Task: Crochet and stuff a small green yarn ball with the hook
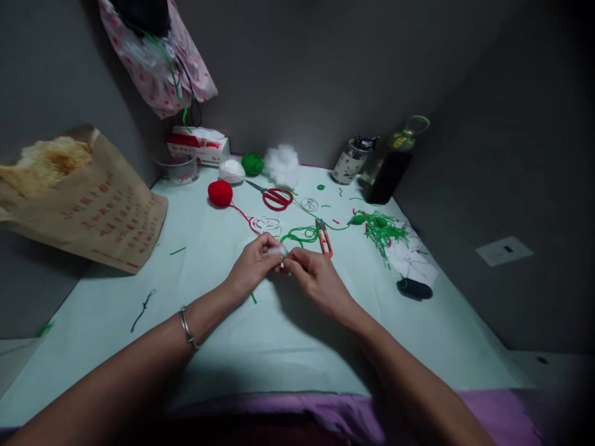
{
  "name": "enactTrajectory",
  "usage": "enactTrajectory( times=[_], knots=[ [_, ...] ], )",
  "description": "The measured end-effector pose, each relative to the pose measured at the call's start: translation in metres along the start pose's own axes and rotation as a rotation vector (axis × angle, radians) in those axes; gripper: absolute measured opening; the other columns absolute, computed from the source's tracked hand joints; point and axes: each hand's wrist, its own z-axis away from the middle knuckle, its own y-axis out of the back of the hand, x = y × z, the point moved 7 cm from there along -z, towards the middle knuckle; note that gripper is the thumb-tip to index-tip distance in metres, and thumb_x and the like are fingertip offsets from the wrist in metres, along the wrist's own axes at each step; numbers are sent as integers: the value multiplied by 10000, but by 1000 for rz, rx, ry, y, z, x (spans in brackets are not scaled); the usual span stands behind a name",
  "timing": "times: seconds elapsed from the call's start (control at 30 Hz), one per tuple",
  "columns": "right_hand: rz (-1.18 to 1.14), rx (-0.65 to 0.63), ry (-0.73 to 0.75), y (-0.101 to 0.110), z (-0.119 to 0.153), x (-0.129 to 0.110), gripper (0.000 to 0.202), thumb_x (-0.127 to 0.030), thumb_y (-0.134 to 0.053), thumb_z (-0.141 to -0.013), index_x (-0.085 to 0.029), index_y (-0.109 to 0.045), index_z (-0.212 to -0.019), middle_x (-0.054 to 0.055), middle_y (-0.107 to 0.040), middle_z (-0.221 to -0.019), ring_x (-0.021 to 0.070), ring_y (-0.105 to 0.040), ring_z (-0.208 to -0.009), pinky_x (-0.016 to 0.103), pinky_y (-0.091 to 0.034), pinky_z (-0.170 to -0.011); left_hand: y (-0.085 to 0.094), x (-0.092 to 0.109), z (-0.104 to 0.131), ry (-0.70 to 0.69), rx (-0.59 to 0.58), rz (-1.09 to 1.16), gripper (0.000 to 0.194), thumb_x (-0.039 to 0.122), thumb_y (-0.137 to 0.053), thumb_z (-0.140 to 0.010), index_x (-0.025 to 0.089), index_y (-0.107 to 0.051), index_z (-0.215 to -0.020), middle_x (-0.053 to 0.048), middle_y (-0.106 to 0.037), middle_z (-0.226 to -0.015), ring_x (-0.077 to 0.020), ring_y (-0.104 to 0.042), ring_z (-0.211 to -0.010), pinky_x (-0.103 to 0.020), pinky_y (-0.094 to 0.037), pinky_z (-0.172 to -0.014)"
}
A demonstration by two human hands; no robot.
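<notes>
A small whitish piece (277, 251) is pinched between the fingers of my left hand (255, 263), which wears a silver bangle at the wrist. My right hand (317, 277) meets it at the fingertips, with thumb and index finger closed on the same small piece; its details are too small to tell. Just beyond the fingers lie loops of green yarn (304, 234) and white yarn (266, 226). Orange-handled snips (324, 238) rest to the right of the loops.
Behind are a red ball (220, 193), a white ball (232, 171), a green ball (252, 164), fluffy stuffing (282, 166) and red scissors (277, 199). At left leans a paper bag (106, 214). A green yarn bundle (385, 232) and a bottle (389, 170) are at right.
</notes>
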Motion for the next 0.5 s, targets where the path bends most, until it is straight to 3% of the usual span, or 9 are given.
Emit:
enactTrajectory(
  times=[0.27,0.5],
  knots=[
    [-359,28,-85,3,-12,14,400,-538,-649,-829,-198,-539,-650,-41,-424,-616,120,-345,-601,271,-254,-568,-5,20,13,-201,68,-93,209,160,-682,-761,222,-552,-913,23,-566,-888,-145,-567,-791,-274,-475,-714],
    [-244,111,-47,12,-12,14,378,-459,-661,-796,-200,-483,-585,-66,-343,-547,95,-264,-550,266,-185,-526,-5,35,15,-204,-47,-123,156,275,-718,-848,196,-673,-974,-31,-629,-960,-176,-567,-879,-296,-472,-770]
  ],
)
